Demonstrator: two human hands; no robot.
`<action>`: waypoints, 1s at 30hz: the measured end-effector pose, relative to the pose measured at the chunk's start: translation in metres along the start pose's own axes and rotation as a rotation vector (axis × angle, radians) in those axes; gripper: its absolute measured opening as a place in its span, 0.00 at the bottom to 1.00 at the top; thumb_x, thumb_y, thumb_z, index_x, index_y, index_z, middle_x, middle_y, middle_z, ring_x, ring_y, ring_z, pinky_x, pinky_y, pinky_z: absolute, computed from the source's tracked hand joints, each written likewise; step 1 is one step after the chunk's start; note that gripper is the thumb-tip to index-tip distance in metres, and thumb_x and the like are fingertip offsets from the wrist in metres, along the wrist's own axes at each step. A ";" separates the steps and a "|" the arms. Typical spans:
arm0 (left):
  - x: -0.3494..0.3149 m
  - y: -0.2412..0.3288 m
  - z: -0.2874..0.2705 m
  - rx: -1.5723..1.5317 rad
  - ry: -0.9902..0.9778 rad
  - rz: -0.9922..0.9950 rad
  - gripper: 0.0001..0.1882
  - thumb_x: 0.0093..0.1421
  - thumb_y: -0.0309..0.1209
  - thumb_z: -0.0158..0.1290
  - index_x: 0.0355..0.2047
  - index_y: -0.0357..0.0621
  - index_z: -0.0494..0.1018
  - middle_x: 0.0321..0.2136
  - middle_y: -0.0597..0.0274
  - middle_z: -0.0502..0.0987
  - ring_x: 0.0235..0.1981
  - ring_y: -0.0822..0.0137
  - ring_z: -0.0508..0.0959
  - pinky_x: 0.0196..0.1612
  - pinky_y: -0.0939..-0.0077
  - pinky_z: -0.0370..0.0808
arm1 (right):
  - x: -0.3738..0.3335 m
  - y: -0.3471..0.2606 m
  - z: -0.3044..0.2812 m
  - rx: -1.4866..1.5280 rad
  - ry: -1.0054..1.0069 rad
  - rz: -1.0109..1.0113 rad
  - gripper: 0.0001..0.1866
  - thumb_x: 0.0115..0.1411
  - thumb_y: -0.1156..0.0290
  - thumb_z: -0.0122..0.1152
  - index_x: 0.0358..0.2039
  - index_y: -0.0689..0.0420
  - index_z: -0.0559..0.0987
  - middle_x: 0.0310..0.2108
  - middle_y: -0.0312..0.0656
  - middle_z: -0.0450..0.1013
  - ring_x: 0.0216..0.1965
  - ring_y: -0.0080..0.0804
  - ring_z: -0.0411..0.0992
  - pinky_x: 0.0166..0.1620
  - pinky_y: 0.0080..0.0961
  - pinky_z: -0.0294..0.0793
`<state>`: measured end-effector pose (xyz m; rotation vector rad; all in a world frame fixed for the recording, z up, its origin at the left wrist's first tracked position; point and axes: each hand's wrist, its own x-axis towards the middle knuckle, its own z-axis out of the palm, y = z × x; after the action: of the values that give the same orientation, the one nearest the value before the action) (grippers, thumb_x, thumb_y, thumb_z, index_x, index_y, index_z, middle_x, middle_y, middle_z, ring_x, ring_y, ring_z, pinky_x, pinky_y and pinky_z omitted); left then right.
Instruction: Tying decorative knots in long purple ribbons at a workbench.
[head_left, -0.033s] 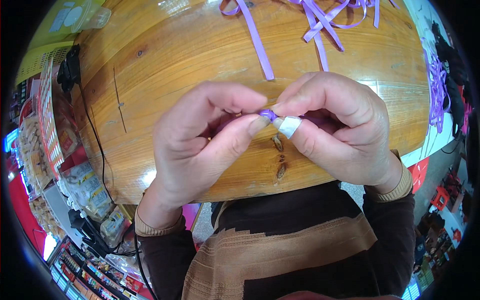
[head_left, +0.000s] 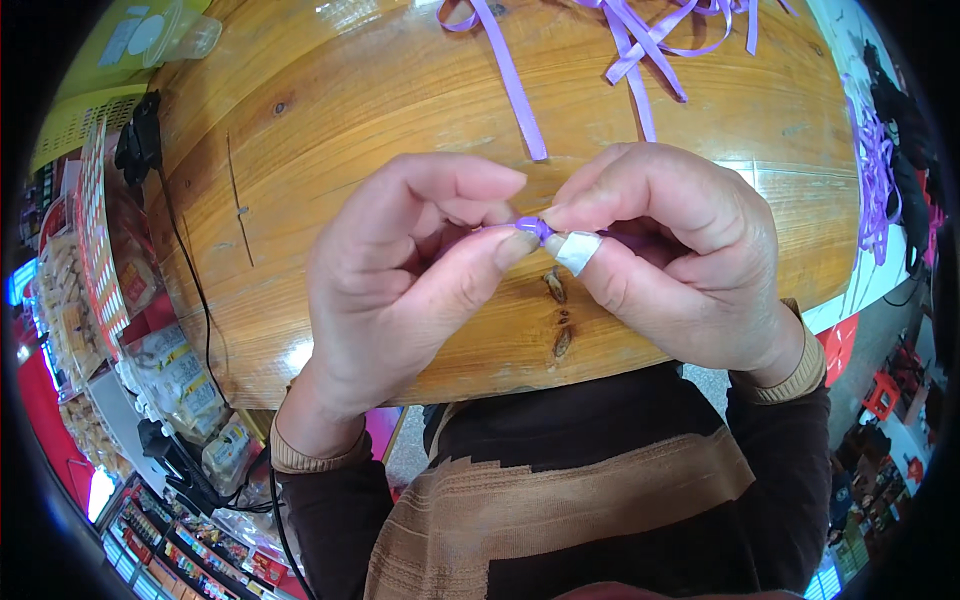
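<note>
Between my two hands, above the near part of the wooden table, is a small folded or knotted piece of purple ribbon (head_left: 532,228). My left hand (head_left: 405,270) holds its left side, the thumb pressed on it and the index fingertip raised just off it. My right hand (head_left: 680,250) pinches the other side between thumb and index finger; white tape wraps that thumb. A strand of the ribbon runs back into each palm, mostly hidden by the fingers. The fingertips of both hands nearly touch.
Loose purple ribbons (head_left: 655,45) lie on the table (head_left: 350,130) at the far side, one strip (head_left: 510,85) apart. More ribbon (head_left: 875,190) hangs at the right. A black cable (head_left: 185,240) runs along the left edge, beside bagged goods (head_left: 175,375). A clear cup (head_left: 190,38) sits far left.
My left index finger has lifted up and away from the ribbon, showing more of its purple fold. My right hand stays nearly still.
</note>
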<state>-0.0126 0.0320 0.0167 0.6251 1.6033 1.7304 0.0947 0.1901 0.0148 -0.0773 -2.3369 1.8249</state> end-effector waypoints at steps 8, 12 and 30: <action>0.004 -0.006 -0.007 0.143 -0.106 0.004 0.06 0.52 0.19 0.55 0.32 0.37 0.74 0.25 0.65 0.76 0.25 0.77 0.74 0.28 0.85 0.70 | 0.001 0.003 -0.002 -0.082 0.026 -0.091 0.07 0.50 0.85 0.55 0.32 0.64 0.74 0.30 0.42 0.72 0.26 0.18 0.69 0.26 0.12 0.65; 0.007 -0.008 -0.010 0.617 -0.134 0.464 0.10 0.46 0.19 0.58 0.31 0.37 0.74 0.23 0.59 0.76 0.21 0.68 0.75 0.24 0.80 0.71 | 0.001 0.002 -0.001 -0.100 0.038 -0.117 0.08 0.49 0.86 0.55 0.31 0.64 0.74 0.29 0.41 0.72 0.25 0.19 0.69 0.25 0.12 0.65; 0.003 -0.009 -0.009 0.851 -0.139 0.735 0.14 0.42 0.19 0.60 0.32 0.36 0.75 0.22 0.55 0.76 0.21 0.64 0.77 0.23 0.77 0.73 | -0.002 -0.004 -0.003 0.223 -0.072 0.195 0.05 0.53 0.83 0.56 0.32 0.65 0.74 0.32 0.41 0.73 0.32 0.19 0.71 0.33 0.12 0.70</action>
<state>-0.0199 0.0287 0.0062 1.8833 2.1426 1.3081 0.0975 0.1919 0.0195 -0.2201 -2.2233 2.2038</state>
